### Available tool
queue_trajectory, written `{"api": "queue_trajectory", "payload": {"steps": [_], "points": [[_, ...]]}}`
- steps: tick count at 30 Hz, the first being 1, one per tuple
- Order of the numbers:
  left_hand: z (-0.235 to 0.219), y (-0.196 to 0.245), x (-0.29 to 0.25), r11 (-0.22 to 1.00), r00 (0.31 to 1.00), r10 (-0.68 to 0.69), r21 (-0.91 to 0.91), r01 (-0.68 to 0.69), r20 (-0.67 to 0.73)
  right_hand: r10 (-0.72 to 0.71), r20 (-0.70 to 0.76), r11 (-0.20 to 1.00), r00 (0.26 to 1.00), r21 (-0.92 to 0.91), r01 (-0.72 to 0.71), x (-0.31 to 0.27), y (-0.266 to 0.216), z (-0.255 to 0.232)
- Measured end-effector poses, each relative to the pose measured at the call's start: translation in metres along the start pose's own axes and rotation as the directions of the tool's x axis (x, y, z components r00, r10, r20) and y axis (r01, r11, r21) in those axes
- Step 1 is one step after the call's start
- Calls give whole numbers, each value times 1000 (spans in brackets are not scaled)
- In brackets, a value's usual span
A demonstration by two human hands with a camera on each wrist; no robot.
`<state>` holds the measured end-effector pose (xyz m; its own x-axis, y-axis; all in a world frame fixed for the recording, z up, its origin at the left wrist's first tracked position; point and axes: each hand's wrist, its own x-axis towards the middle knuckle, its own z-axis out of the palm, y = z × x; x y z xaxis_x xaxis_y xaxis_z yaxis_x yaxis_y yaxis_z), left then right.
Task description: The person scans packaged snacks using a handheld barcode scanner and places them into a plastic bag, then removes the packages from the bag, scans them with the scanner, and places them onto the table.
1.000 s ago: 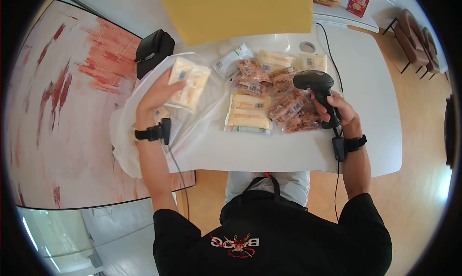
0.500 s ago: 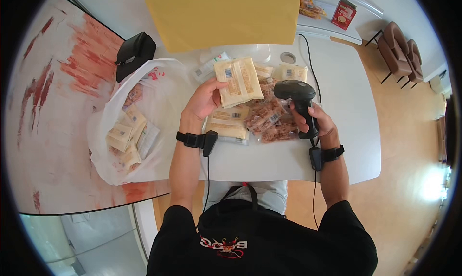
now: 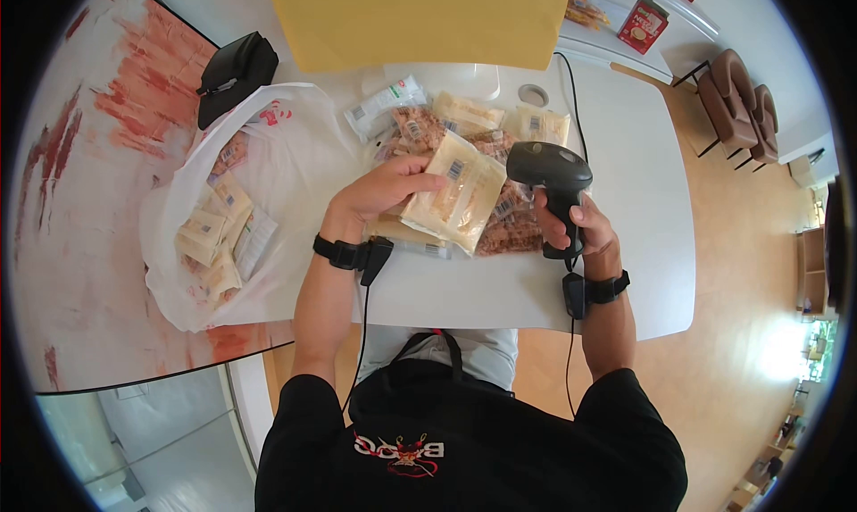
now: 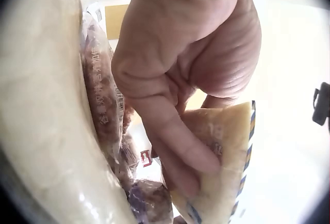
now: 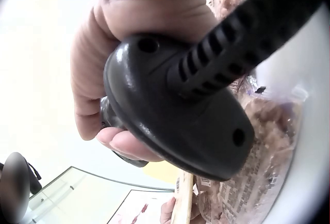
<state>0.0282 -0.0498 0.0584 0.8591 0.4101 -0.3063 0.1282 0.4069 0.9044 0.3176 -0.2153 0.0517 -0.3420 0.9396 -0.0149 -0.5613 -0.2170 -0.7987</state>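
In the head view the left hand [image 3: 384,189] pinches a cream-coloured packet [image 3: 460,195] by its left side, its barcode label facing up. The left wrist view shows fingers [image 4: 196,154] against that packet [image 4: 227,136]. The right hand [image 3: 585,229] grips a black handheld scanner [image 3: 549,166] by its handle, its head beside the packet's right edge. In the right wrist view the scanner's handle base [image 5: 175,110] fills the middle. Under and around the held packet lie brown-filled clear packets [image 3: 509,237], more cream packets [image 3: 469,113] and a white-green packet [image 3: 386,106].
A white plastic bag [image 3: 303,137] with several packets [image 3: 203,233] stands at the table's left. A black case [image 3: 237,76], a yellow board [image 3: 420,21] and a tape roll [image 3: 533,94] are at the back. The scanner's cable [image 3: 576,101] runs along the right.
The left hand has carried the cream packet from beside the white bag rightward over the pile, then lower and tilted near the scanner. The right hand keeps its grip on the scanner.
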Motion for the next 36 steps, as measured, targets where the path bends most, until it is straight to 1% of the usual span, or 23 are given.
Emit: {"api": "queue_trajectory", "payload": {"steps": [1, 3, 4, 7, 8, 10, 11, 13, 16, 17, 19, 20, 22, 23, 25, 26, 28, 30, 31, 32, 33, 34, 36], "points": [[0, 2, -2, 1000, 1000, 1, 0, -1, 0, -17, 12, 1000, 1000, 17, 17, 1, 0, -1], [-5, 6, -11, 995, 989, 95, -21, -98, -109, -24, -6, 999, 1000, 44, 24, 1, 1, -6], [-9, 7, -15, 995, 990, 93, -20, -96, -108, -31, -24, 997, 999, 72, 32, 1, 1, -8], [-40, 12, -32, 946, 904, 177, -187, -265, -390, -63, -43, 995, 997, 80, 67, 1, 1, -9], [-50, 5, -36, 948, 906, 175, -184, -261, -386, -68, -46, 994, 997, 83, 72, 1, 1, -10], [-39, 5, -54, 781, 776, 257, -350, -518, -576, -77, -55, 996, 996, 40, 79, 1, 2, -11], [-31, 5, -63, 786, 779, 253, -347, -511, -573, -82, -59, 995, 995, 47, 84, 1, 4, -11], [-13, 2, -82, 748, 570, 216, -241, -618, -792, -57, -87, 997, 995, 41, 61, 1, 5, -13], [3, -21, -105, 749, 561, 212, -236, -619, -800, -37, -99, 998, 994, 46, 42, 1, 5, -15], [11, -25, -109, 755, 563, 213, -231, -614, -798, -42, -100, 997, 994, 54, 47, 0, 5, -15], [32, -32, -109, 804, 623, 186, -247, -541, -760, -31, -112, 998, 993, 44, 36, 1, 5, -13], [40, -35, -108, 811, 624, 186, -241, -534, -759, -36, -112, 998, 993, 53, 42, 0, 5, -13], [54, -38, -102, 861, 699, 115, -280, -424, -705, -25, -127, 999, 992, 40, 30, 0, 5, -13], [61, -39, -98, 867, 699, 115, -273, -418, -705, -25, -134, 999, 991, 34, 30, 0, 5, -14], [72, -39, -90, 844, 788, 107, -363, -394, -607, -28, -127, 999, 991, 38, 33, 0, 6, -15], [73, -40, -86, 848, 788, 106, -358, -390, -606, -24, -121, 999, 992, 32, 28, 0, 6, -16], [71, -44, -76, 852, 866, 134, -390, -349, -482, -18, -112, 998, 994, 57, 25, -3, 7, -16], [72, -40, -76, 894, 843, 135, -302, -331, -521, -45, -114, 999, 992, 22, 47, 0, 8, -16], [74, -33, -80, 966, 870, 55, -194, -170, -489, -45, -95, 998, 994, 29, 48, 1, 6, -14], [75, -25, -86, 997, 880, -38, -77, 2, -473, -43, -105, 999, 994, 27, 46, 0, 4, -11], [72, -20, -94, 997, 920, -32, 54, 58, -392, -37, -116, 999, 993, 29, 41, 0, 5, -9], [66, -17, -101, 996, 910, -31, 62, 62, -413, -37, -103, 999, 994, 31, 40, 1, 7, -12], [54, -14, -112, 979, 926, -76, 148, 140, -370, -33, -112, 999, 993, 29, 36, 1, 8, -13]]}}
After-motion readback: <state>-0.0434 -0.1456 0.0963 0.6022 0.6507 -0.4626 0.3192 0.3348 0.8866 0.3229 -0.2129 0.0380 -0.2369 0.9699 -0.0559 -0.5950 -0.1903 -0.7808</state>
